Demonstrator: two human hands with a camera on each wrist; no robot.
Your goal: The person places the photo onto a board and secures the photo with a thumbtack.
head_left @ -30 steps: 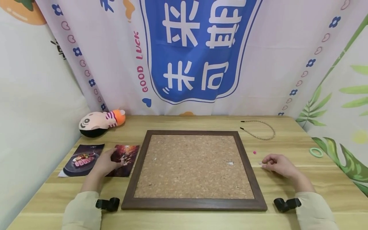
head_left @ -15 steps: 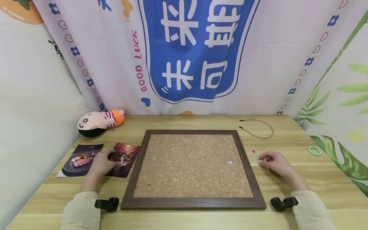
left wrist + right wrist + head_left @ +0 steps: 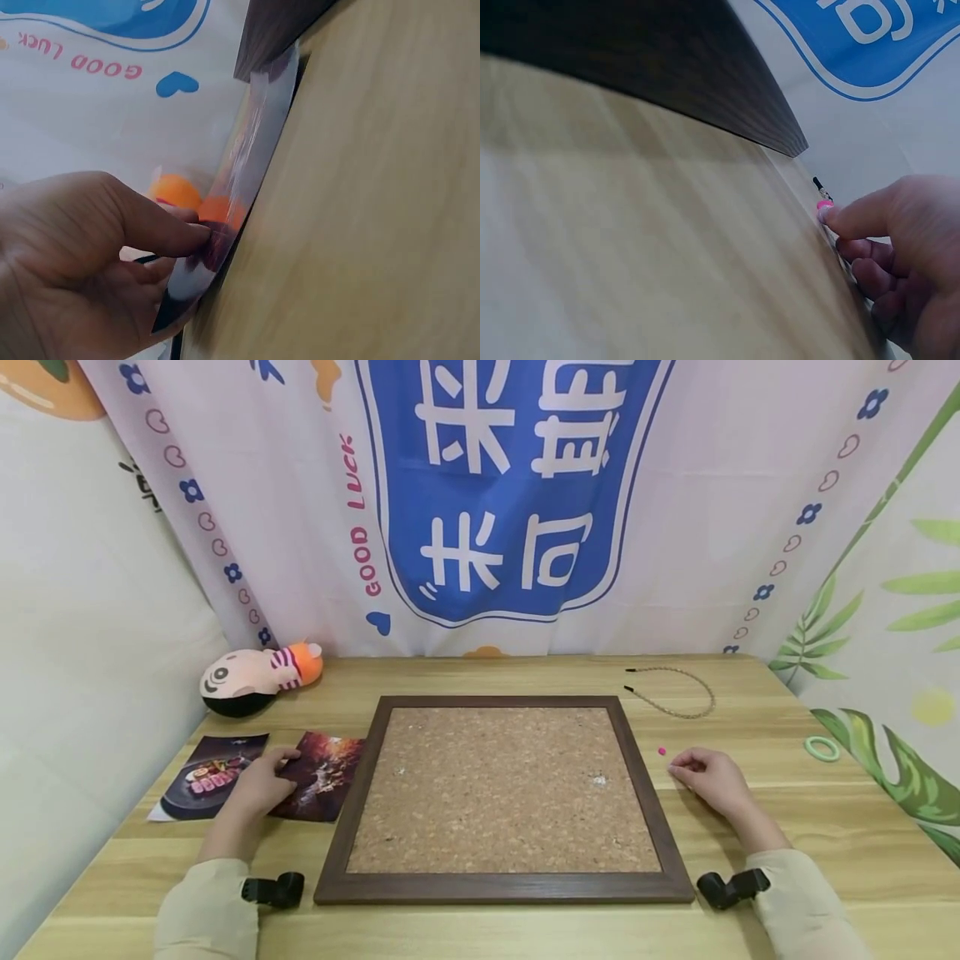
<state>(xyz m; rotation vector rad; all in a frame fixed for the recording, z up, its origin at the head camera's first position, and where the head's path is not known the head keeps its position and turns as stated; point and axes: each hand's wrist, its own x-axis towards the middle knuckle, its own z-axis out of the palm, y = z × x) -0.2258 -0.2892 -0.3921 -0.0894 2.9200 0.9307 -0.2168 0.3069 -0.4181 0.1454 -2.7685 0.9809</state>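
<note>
My left hand (image 3: 262, 782) pinches the left edge of a dark photo print (image 3: 327, 777) with red and orange splashes. In the left wrist view the thumb lies on top of the print (image 3: 225, 217), which curves up at that edge. A second photo print (image 3: 213, 779), of sliced meat on a dark plate, lies to the left of it. My right hand (image 3: 716, 780) holds a small white piece (image 3: 823, 214) between thumb and fingertips, low over the table; its exact kind cannot be told. Just beyond those fingertips lies a small pink piece (image 3: 662, 751).
A brown-framed cork board (image 3: 504, 793) lies between the hands. A plush doll (image 3: 258, 681) rests at the back left. A braided hairband (image 3: 693, 693) lies at the back right, and a light green ring (image 3: 822, 749) near the right edge. A printed curtain (image 3: 675, 568) hangs behind the table.
My right hand has moved slightly forward and left with the small white piece, towards the pink one. The dark print has turned a little under my left hand, its near edge shifting right.
</note>
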